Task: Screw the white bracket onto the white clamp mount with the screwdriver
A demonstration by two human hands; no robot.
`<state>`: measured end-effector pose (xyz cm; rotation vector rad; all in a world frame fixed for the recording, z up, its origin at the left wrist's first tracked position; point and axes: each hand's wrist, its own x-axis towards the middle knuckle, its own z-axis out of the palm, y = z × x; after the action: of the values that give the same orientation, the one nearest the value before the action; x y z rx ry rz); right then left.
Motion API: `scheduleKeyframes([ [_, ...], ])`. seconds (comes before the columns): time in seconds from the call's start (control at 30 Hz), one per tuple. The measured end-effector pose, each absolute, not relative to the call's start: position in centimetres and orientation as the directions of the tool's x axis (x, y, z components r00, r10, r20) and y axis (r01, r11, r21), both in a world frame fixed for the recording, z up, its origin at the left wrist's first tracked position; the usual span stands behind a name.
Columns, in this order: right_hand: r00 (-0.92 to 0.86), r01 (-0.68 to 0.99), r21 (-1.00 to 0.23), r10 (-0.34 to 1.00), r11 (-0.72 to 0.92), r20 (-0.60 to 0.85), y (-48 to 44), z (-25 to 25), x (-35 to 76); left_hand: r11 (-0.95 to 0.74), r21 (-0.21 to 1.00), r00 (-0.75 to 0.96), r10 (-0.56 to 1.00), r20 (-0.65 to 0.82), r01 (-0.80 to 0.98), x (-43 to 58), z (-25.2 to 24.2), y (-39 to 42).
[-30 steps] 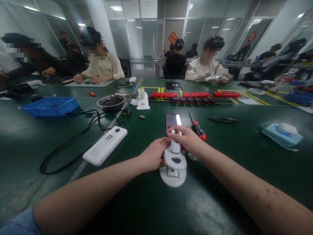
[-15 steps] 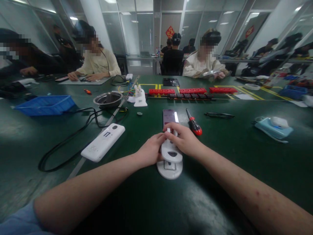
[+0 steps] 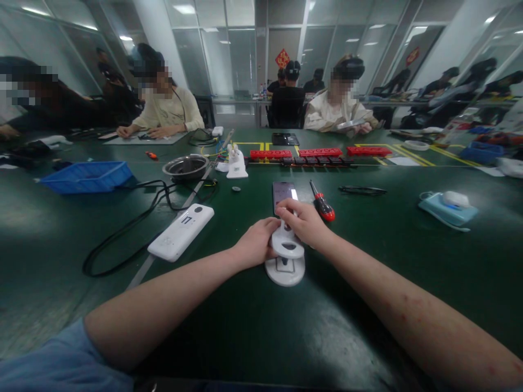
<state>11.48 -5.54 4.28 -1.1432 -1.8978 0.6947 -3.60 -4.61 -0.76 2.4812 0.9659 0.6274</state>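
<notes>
A white plastic device with a round base (image 3: 291, 276) lies on the green table in front of me, its kind unclear. Its upper piece (image 3: 281, 247) has a dark oval opening and sits tilted over the base. My left hand (image 3: 258, 239) is closed around the left side of this device. The fingers of my right hand (image 3: 303, 219) are bent and pinch its far end; the fingertips are partly hidden. Just beyond my hands lies a phone (image 3: 281, 190) with a lit screen. To the right of the phone is a red-and-black screwdriver (image 3: 324, 208).
On the left are a white power bank (image 3: 182, 231), black cables (image 3: 118, 223), a metal bowl (image 3: 186, 167) and a blue tray (image 3: 87, 179). Ahead stand a white rabbit-eared piece (image 3: 236, 163) and red strips (image 3: 320, 152). Tweezers (image 3: 363, 190) and a light-blue device (image 3: 449, 209) lie right. Co-workers sit opposite.
My view has shifted slightly. My right hand has drawn its fingers in at the far end of the device, and its upper piece has tilted a little. My left hand keeps its hold.
</notes>
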Motion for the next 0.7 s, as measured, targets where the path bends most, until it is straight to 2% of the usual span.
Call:
scheduleKeyframes([
  [0.2, -0.297, 0.376, -0.829, 0.902, 0.413, 0.315, -5.2, 3.9, 11.5, -0.674, 0.534, 0.654, 0.707, 0.269, 0.510, -3.5, -0.8, -4.5],
  [0.43, -0.302, 0.375, -0.816, 0.890, 0.440, 0.342, -5.2, 3.6, 11.6, -0.663, 0.557, 0.658, 0.709, 0.253, 0.500, -3.6, -0.8, -4.4],
  [0.53, -0.231, 0.606, -0.717, 0.939, 0.345, 0.256, -5.0, 4.9, 13.1, -0.651, 0.581, 0.653, 0.714, 0.253, 0.488, -3.7, -0.8, -4.5],
  [0.6, -0.139, 0.789, -0.587, 0.983, 0.183, 0.119, -4.8, 6.2, 14.7, -0.636, 0.598, 0.650, 0.722, 0.237, 0.488, -3.8, -0.6, -4.6],
  [0.7, -0.115, 0.903, -0.427, 0.986, 0.052, -0.123, -4.9, 7.3, 16.8, -0.610, 0.613, 0.642, 0.738, 0.209, 0.502, -3.9, -0.4, -4.7],
])
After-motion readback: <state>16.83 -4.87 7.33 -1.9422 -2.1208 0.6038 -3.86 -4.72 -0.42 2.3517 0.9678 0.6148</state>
